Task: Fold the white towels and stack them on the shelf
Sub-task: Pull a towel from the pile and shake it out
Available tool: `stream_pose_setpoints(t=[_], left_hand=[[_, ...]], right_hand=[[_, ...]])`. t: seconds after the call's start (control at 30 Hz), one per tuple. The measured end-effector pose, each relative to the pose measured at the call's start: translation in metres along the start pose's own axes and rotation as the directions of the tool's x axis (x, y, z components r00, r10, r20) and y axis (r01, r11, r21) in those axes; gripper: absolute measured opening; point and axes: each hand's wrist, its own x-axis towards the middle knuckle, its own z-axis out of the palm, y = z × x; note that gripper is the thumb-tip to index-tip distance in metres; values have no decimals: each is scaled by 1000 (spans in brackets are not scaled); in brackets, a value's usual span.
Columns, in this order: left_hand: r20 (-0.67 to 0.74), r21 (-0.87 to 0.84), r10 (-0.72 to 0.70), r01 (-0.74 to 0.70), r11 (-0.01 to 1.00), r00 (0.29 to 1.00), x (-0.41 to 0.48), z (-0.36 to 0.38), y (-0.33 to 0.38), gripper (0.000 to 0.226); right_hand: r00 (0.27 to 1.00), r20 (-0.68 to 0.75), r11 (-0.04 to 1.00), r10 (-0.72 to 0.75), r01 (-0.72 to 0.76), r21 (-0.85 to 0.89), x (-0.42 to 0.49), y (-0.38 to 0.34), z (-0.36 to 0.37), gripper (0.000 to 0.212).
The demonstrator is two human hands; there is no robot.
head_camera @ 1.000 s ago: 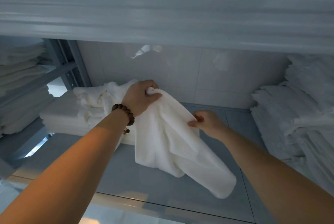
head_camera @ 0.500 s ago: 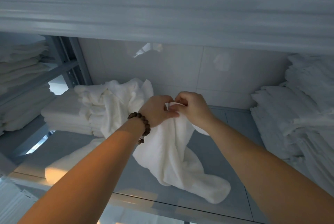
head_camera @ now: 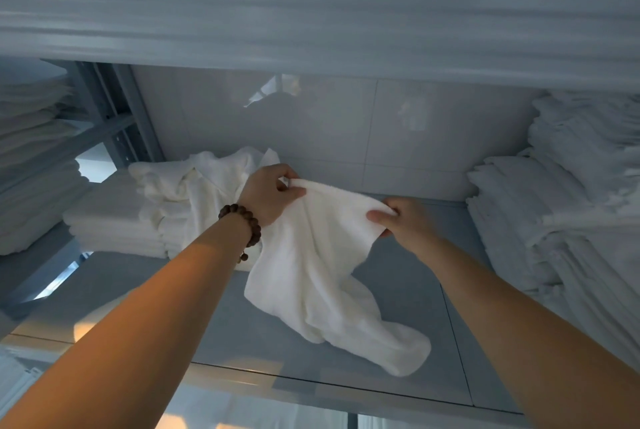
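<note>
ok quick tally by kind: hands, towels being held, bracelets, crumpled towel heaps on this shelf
hands: 2, left hand and right hand
held towel: 1, gripped at its top edge by both hands
bead bracelet: 1, on the left wrist
crumpled heap: 1, at the back left
total: 5

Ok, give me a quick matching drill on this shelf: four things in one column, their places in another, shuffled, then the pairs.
1 held towel
2 crumpled towels
3 bead bracelet
4 tall towel pile

A on the left wrist
B at the right end of the shelf
C pinched by left hand and right hand
D heaped on the folded stack, back left

Pairs: 1-C, 2-D, 3-A, 4-B.
</note>
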Motion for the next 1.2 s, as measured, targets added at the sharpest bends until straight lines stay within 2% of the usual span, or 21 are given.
stream_pose_setpoints(t=[0.07,0.17,0.43,0.5,0.6,0.73,0.83,0.9,0.97,1.03,1.07,1.13,1.2], left_hand=[[62,-101,-83,89,991,995,-6,4,-5,17],[89,-244,-125,143,959,988,-17,10,-7,33],[122,-535,-128,174,827,984,-34,24,17,46],[120,-560,-128,174,810,984,-36,26,22,51],[107,-528,-161,193,827,981,-39,25,23,56],[136,-580,-185,229,781,973,-44,19,21,44],[141,-530,-149,202,823,979,-47,14,14,47],[158,-472,-141,200,858,977,-48,10,9,49],[190,-414,-123,193,890,974,-48,5,5,51],[225,-356,-81,160,921,971,-50,0,5,53],[241,-323,-50,128,938,969,-50,-2,6,55],[260,-243,17,49,969,965,-52,-6,8,59],[261,-133,60,-26,991,963,-54,-10,12,59]], right_hand=[[999,-49,994,-8,13,104,0,-4,-3,22],[997,-76,990,-34,44,137,-2,-14,-6,22],[991,-70,989,-111,117,90,-17,-43,35,22],[987,-56,986,-153,156,65,-22,-48,48,18],[975,-50,976,-219,218,-12,-25,-53,60,18],[955,56,948,-291,296,-117,-28,-49,65,11],[924,203,940,-325,339,-38,-33,-48,65,20],[920,248,952,-305,302,52,-35,-48,64,24],[936,206,958,-285,281,52,-33,-45,63,23],[945,99,947,-311,317,-50,-27,-41,60,24],[939,92,933,-332,342,-117,-24,-41,59,30],[899,256,874,-354,416,-253,-17,-42,56,49],[845,429,813,-320,477,-334,-11,-44,58,47]])
